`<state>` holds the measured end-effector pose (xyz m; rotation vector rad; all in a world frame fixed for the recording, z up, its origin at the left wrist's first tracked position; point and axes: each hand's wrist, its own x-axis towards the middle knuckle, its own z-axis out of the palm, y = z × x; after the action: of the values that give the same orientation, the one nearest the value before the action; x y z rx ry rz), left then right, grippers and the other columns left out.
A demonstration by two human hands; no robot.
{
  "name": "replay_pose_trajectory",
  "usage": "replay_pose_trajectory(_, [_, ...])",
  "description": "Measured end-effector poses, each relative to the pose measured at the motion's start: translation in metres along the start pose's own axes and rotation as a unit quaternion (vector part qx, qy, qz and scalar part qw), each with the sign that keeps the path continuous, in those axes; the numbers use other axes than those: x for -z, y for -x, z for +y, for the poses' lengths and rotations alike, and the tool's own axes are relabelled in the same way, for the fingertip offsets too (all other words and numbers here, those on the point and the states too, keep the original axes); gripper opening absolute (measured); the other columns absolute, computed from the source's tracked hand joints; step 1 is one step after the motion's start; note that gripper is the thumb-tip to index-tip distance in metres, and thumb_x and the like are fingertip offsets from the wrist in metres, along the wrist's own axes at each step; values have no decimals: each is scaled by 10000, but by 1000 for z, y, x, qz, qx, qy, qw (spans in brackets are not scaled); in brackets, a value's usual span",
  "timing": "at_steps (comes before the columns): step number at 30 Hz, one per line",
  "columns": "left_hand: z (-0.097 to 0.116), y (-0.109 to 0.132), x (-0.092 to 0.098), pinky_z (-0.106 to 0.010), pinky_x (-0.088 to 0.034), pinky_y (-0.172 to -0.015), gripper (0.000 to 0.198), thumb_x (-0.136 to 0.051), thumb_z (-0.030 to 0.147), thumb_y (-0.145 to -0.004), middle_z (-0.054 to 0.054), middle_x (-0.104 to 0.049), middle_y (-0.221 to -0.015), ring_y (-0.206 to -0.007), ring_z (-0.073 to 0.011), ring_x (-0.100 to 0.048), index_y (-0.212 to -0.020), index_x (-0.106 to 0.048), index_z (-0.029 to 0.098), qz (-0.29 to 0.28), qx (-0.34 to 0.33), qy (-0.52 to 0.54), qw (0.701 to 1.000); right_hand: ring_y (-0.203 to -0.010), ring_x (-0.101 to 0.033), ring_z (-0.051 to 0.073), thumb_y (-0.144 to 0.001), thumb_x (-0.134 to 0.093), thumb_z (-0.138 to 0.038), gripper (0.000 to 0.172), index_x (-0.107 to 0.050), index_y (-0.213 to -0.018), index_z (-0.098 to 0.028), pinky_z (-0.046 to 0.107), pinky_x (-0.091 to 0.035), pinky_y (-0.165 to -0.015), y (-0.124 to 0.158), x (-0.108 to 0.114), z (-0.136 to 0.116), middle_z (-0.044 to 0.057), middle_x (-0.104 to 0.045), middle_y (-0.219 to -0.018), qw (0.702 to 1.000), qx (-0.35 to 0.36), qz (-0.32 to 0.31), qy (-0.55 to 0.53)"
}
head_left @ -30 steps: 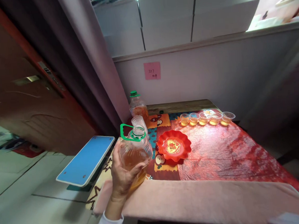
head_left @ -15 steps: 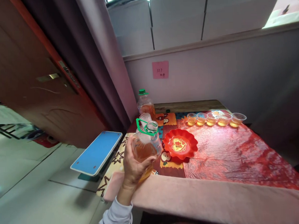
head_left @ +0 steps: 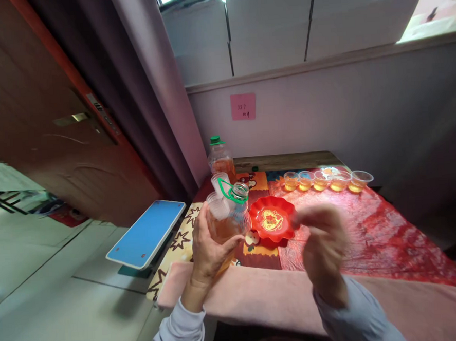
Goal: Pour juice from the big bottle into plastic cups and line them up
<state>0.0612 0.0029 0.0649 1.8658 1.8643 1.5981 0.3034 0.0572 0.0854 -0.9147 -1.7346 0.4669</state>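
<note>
My left hand (head_left: 207, 244) is wrapped round a clear plastic jug (head_left: 236, 216) of amber liquid, with a green ring handle and an uncapped mouth. Stacked clear plastic cups (head_left: 217, 204) show just behind the jug. My right hand (head_left: 325, 241), smeared by motion, is over the red cloth close to the right rim of a red scalloped plate (head_left: 288, 208); whether it holds anything cannot be made out. A row of several clear cups (head_left: 339, 180) with amber liquid stands at the back right of the table.
A second jug (head_left: 221, 158) with a green cap stands by the curtain at the back left. A green cap (head_left: 254, 168) lies near the wall. A pink cloth (head_left: 281, 290) covers the table's front edge. Left of the table is a blue-topped stool (head_left: 149, 232).
My right hand has come into view from the lower right, over the red cloth. The jug in my left hand has shifted slightly to the right, showing more of the stacked cups.
</note>
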Motion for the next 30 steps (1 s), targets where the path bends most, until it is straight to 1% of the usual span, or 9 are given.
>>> replay_pose_trajectory(3, [6, -1, -4, -600, -448, -1240, 1247, -906, 803, -660, -232, -556, -1640, -1530, -430, -535, -1666, -419, 249, -9, -7, -19, 1000, -1311, -721, 363, -1002, -684, -650, 663, -530, -1600, -410, 559, -697, -953, 14, -26, 8, 113, -657, -1540, 984, -83, -58, -145])
replay_pose_trajectory(6, [8, -3, -9, -629, -424, -1253, 1264, -894, 815, -666, -246, -541, -1655, -1539, -442, -522, -1678, -405, 237, -21, -26, -41, 999, -1392, -666, 414, -897, -754, -745, 848, -500, -1605, -353, 529, -712, -854, 19, -48, 20, 155, -558, -1655, 925, -190, -115, -310])
replay_pose_trajectory(8, [7, -3, -10, -636, -423, -1252, 1277, -899, 812, -661, -254, -537, -1658, -1540, -448, -520, -1683, -400, 230, -26, -29, -43, 998, -1400, -655, 421, -868, -764, -784, 855, -538, -1571, -351, 521, -706, -855, 19, -55, 28, 144, -580, -1638, 906, -206, -120, -349])
replay_pose_trajectory(11, [4, -3, -9, -612, -444, -1241, 1265, -901, 806, -668, -249, -544, -1651, -1533, -442, -530, -1681, -403, 236, -21, -10, -27, 999, -1350, -697, 384, -971, -577, -839, 746, -607, -1503, -317, 546, -660, -1002, 14, -55, 40, 147, -667, -1542, 903, -192, -83, -376])
replay_pose_trajectory(13, [2, 0, -6, -602, -455, -1234, 1256, -899, 805, -673, -244, -552, -1642, -1523, -436, -543, -1678, -403, 237, -10, 1, -21, 1000, -1243, -750, 350, -1042, -466, -799, 671, -652, -1435, -289, 528, -654, -993, 7, -55, 49, 153, -736, -1424, 918, -193, -52, -342])
replay_pose_trajectory(15, [0, 4, -1, -601, -451, -1237, 1259, -899, 800, -677, -241, -557, -1634, -1513, -430, -553, -1680, -393, 231, 4, 6, -20, 1000, -1131, -772, 318, -1064, -515, -704, 530, -717, -1313, -283, 489, -658, -952, -4, -57, 57, 130, -782, -1291, 951, -170, -48, -253])
replay_pose_trajectory(19, [-6, 13, 13, -580, -425, -1260, 1255, -892, 797, -692, -240, -545, -1636, -1541, -431, -521, -1680, -377, 221, 40, 25, 7, 999, -1103, -761, 285, -1052, -623, -458, 252, -777, -1172, -298, 430, -639, -963, -29, -77, 59, 101, -773, -1264, 988, -35, -113, -97])
replay_pose_trajectory(24, [-21, 23, 33, -564, -375, -1294, 1212, -912, 760, -700, -229, -552, -1621, -1566, -441, -482, -1653, -402, 211, 77, 54, 57, 994, -1094, -767, 248, -1077, -631, -323, 232, -755, -1269, -285, 361, -625, -939, -69, -101, 37, 94, -739, -1356, 982, 64, -174, 25])
replay_pose_trajectory(30, [-33, 28, 38, -604, -365, -1291, 1204, -929, 720, -709, -234, -536, -1633, -1558, -440, -489, -1664, -388, 224, 89, 80, 120, 986, -1242, -730, 249, -1095, -602, -214, 313, -724, -1377, -269, 338, -596, -974, -132, -105, 13, 88, -681, -1492, 949, 94, -223, 202])
